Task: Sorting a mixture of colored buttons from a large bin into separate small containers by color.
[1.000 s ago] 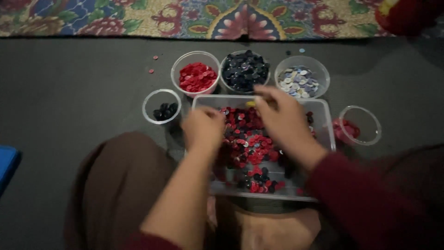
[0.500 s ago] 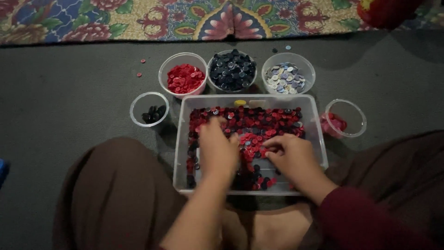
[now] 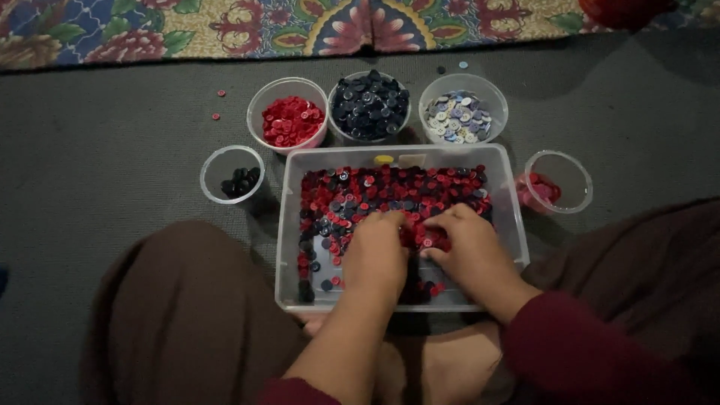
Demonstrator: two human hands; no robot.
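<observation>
A clear rectangular plastic tub (image 3: 289,247) sits on the grey floor between my knees, filled with mixed red and dark buttons (image 3: 375,191). My left hand (image 3: 375,255) rests palm down in the tub, fingers curled into the buttons. Beside it, my right hand (image 3: 469,244) also lies in the tub, fingertips pinching among red buttons near the middle. Whether either hand holds a button is hidden by the fingers.
Three round cups stand behind the tub: red buttons (image 3: 289,120), dark blue buttons (image 3: 369,105), pale buttons (image 3: 459,116). A small cup of black buttons (image 3: 234,176) is at left, a cup with pinkish-red buttons (image 3: 559,184) at right. Loose buttons (image 3: 217,105) lie near a patterned rug (image 3: 225,30).
My right hand has come back from the far cups into the tub. Both hands have drawn close together over the buttons in the middle.
</observation>
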